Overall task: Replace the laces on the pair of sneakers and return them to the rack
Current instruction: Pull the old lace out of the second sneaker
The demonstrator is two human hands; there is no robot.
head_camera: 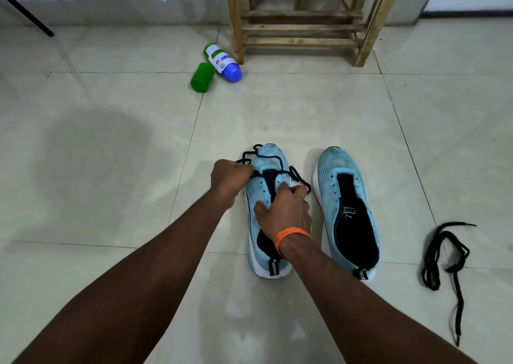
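Observation:
Two light-blue sneakers stand side by side on the tiled floor. The left sneaker [270,158] has a dark lace [298,176] threaded through its front eyelets, with loose ends trailing over the toe and to the right. My left hand [229,177] pinches the lace at the shoe's left side. My right hand [286,211] rests on the tongue area and grips the shoe's upper. The right sneaker [347,205] has no lace. A second black lace [444,255] lies loose on the floor at the right.
A wooden rack [302,28] stands against the far wall. A bottle with a blue cap [222,61] and a green cup [202,77] lie on the floor left of the rack. A black rod [27,14] leans at the top left.

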